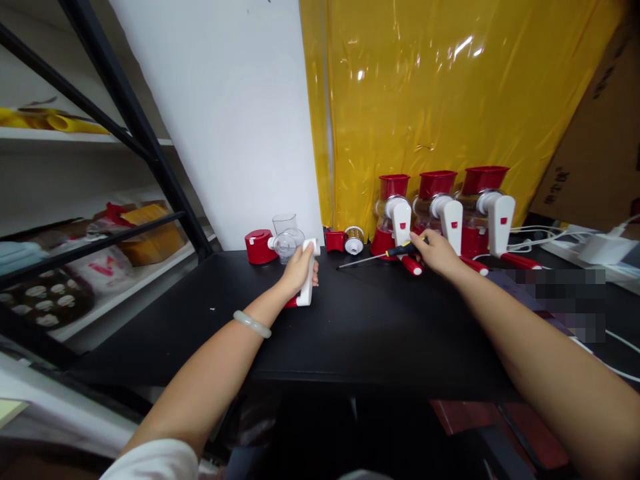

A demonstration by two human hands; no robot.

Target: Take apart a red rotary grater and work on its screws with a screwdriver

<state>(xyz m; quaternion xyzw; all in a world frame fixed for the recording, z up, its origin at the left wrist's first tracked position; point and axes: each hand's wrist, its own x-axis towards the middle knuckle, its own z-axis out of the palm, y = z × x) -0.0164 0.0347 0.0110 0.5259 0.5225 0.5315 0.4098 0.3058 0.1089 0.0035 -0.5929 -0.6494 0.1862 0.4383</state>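
My left hand is closed around a white crank handle with a red grip at its lower end. Just behind it are a clear plastic grater body and a red base. In my right hand is a screwdriver with a dark blue and yellow handle, its long shaft pointing left, low over the table. Between the hands, farther back, lie a small red part and a grater drum. An assembled rotary grater stands right behind the screwdriver.
Two more assembled graters stand in the row, a middle one and a right one. White cables and a power strip lie at the right. A shelf rack flanks the black table on the left; yellow sheeting hangs behind.
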